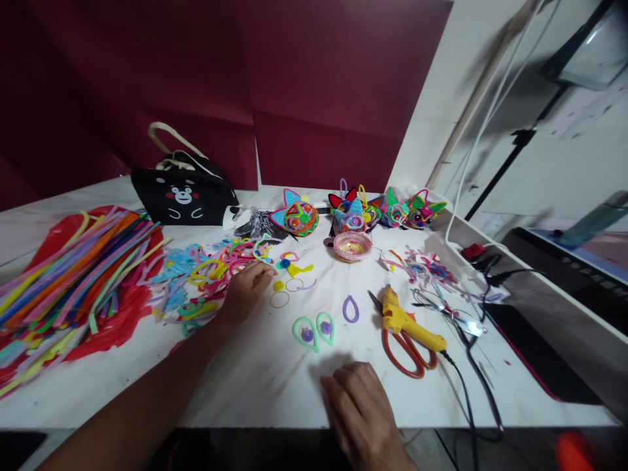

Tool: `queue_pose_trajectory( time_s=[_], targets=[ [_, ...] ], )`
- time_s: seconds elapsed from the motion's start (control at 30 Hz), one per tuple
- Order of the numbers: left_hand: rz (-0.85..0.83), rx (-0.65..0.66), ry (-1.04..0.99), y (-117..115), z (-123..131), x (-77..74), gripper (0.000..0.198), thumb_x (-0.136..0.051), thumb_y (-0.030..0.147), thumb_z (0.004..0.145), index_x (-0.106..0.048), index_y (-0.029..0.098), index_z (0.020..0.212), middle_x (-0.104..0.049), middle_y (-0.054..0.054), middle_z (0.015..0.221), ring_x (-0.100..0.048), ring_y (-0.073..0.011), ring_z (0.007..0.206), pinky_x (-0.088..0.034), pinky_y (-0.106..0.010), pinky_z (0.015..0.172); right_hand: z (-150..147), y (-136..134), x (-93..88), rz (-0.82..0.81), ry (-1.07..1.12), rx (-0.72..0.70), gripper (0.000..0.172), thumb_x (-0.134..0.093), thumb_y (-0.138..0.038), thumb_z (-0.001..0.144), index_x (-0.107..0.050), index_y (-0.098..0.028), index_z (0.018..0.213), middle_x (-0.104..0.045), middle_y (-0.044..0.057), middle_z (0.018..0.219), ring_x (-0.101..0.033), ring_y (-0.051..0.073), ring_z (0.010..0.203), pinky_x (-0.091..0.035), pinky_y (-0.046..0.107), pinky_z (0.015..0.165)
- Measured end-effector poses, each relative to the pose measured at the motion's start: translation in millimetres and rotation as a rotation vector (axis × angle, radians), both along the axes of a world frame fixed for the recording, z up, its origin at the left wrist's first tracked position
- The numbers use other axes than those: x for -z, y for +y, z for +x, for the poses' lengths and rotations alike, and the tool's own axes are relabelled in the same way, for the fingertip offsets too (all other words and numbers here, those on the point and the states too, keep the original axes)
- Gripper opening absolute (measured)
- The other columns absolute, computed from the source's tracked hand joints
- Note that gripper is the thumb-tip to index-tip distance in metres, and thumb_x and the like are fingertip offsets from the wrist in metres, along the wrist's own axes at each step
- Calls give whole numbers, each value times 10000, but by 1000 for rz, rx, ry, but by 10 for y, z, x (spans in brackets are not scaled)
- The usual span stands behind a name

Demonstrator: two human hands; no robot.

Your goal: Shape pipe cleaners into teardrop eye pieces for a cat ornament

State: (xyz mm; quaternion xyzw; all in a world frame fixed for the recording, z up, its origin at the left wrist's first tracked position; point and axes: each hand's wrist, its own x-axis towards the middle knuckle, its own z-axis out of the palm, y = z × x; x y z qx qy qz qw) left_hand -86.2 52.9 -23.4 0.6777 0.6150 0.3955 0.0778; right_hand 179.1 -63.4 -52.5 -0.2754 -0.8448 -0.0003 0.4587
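Through the head camera I see fuzzy pipe cleaners everywhere. Long straight ones lie in a bundle (93, 268) on crinkled red plastic (125, 320); beside it spreads a heap of bent, curled scraps (196, 271). On the smooth white tabletop (255, 386), two pale green teardrop loops (316, 344) lie side by side, each around a tightly wound purple coil (307, 335), between my two hands. A bare purple loop (350, 321), also teardrop-shaped, sits just to their right. Farther right, a yellow plastic glue gun (415, 329) rests over scissors with orange handles (413, 375). Toward the back stand bright, fuzzy heads with pointed ears (299, 218), near a round, shallow bowl (353, 257).

My left hand (248, 284) is at the right edge of the scraps, its fingers bent inward; I cannot tell whether they pinch anything. My right hand (363, 409) is palm down at the table's near edge, below the green loops and apart from them, fingers close together and loosely curled, its underside hidden.
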Motion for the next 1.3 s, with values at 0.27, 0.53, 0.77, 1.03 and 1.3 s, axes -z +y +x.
queue_pose_trajectory(
  time_s=[0.27,0.53,0.77,1.03,1.3],
  targets=[
    [-37,10,149,161,12,-8,242,-479,276,838,-688,181,916,-695,-55,920,-635,-198,840,-513,-309,785,9,12,68,-35,21,-2,202,-538,1,866,-628,-115,1004,-638,92,823,-557,180,716,-457,329,624],
    [-63,261,462,585,133,41,238,-480,177,875,-689,180,991,-656,-89,1031,-581,-217,1011,-467,-378,971,-12,22,161,3,19,20,189,-536,-13,873,-632,-107,1006,-637,93,820,-544,184,724,-445,332,611],
    [-103,329,534,778,207,86,156,-521,152,848,-671,178,878,-632,-93,976,-569,-224,951,-462,-368,901,-27,40,145,36,7,47,161,-533,-8,866,-635,-105,942,-620,81,764,-544,176,681,-437,322,591],
    [-129,337,554,700,135,63,192,-442,118,851,-622,170,807,-618,-88,921,-576,-212,918,-454,-339,854,-22,49,197,48,-6,58,142,-530,-26,872,-634,-106,925,-618,84,749,-527,173,664,-429,317,572],
    [-175,293,548,640,-48,-66,293,-403,227,907,-683,194,830,-685,-68,900,-610,-199,895,-462,-316,856,-38,73,123,99,10,67,162,-510,-22,882,-635,-124,894,-609,69,707,-539,164,636,-439,296,548]
  ],
)
